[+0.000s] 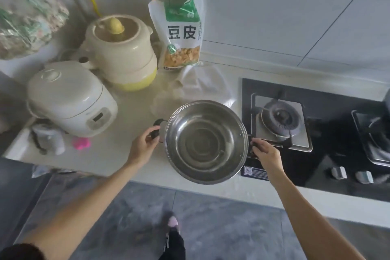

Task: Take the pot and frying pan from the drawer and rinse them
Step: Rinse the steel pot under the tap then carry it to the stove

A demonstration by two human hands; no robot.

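Note:
A shiny steel pot (205,143) with two dark side handles hangs over the front edge of the pale counter (118,154), just left of the gas stove. It is empty and its mouth faces up at me. My left hand (143,143) grips the left handle. My right hand (264,153) grips the right handle. No frying pan or drawer is in view.
A black gas stove (316,133) with a burner (280,119) lies right of the pot. Behind it stand a white rice cooker (71,99), a cream and yellow steamer (122,53), a food bag (182,31) and clear plastic (202,82). A pink item (81,143) lies at left.

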